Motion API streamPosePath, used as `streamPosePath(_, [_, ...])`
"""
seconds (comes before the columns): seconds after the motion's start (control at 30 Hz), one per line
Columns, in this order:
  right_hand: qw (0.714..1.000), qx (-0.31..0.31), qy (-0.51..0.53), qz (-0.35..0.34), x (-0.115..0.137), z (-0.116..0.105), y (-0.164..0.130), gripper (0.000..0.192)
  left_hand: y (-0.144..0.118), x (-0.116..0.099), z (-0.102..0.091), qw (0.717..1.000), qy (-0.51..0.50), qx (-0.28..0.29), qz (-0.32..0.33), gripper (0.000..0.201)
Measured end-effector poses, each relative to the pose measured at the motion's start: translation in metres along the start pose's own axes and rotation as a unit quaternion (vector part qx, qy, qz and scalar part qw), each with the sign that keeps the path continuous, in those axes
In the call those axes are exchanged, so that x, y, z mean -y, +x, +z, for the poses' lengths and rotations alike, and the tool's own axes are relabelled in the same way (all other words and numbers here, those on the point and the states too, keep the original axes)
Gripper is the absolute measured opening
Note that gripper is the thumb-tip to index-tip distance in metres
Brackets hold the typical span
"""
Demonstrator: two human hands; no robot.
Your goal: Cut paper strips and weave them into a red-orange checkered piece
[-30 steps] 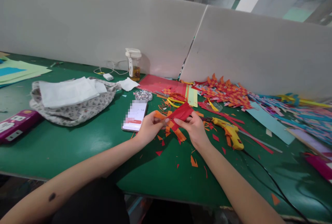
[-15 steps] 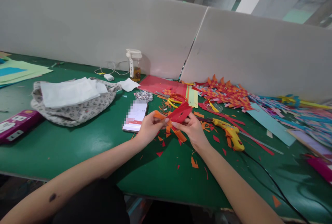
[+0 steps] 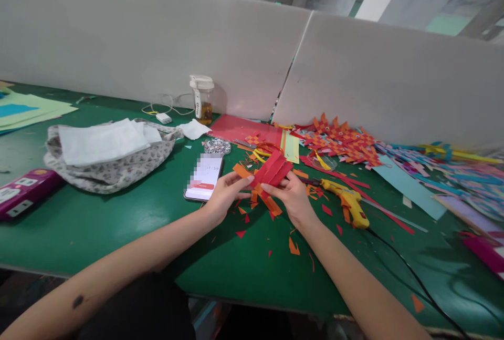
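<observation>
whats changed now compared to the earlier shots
The red strips between the hands now spread broader, side by side, instead of bunched. The left hand's thumb and fingers have parted somewhat. The right hand keeps hold of the paper. The phone and glue gun stayed put.

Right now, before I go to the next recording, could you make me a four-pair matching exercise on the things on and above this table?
Things
1. glue gun
2. phone
3. red and orange paper strips
4. jar

Descriptions
A. held by the left hand and the right hand
B. white-lidded, standing near the grey partition
C. yellow, lying with a black cord trailing from it
D. lying flat, screen lit

Pairs: 1-C, 2-D, 3-A, 4-B
</observation>
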State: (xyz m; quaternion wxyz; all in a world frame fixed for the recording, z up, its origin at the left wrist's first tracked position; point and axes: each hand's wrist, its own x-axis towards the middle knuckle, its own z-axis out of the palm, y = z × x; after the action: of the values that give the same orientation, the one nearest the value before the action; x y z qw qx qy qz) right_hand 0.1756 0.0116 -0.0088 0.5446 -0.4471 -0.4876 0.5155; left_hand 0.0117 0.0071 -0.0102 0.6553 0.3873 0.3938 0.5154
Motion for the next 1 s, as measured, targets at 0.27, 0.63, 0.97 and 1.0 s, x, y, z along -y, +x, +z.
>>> streamPosePath(0.27, [0.999,-0.032,-0.006,0.001,0.0042,0.0012,-0.0010,0.048,0.0014,0.0013,0.0000,1.000,-0.001,-0.012,0.012,0.028])
streamPosePath(0.63, [0.999,-0.032,-0.010,-0.004,0.0035,0.0019,-0.0012,0.049,0.0012,0.0026,0.0006,1.000,0.009,-0.013,0.000,0.032])
streamPosePath(0.97, [1.000,0.004,-0.016,-0.001,0.0065,0.0058,-0.0043,0.049,-0.0020,0.0037,0.0038,0.999,0.034,-0.002,-0.010,0.035])
streamPosePath(1.0, [1.000,0.005,-0.015,0.002,0.0072,0.0060,-0.0045,0.050,-0.0015,0.0042,0.0034,0.999,0.035,-0.017,-0.005,0.035])
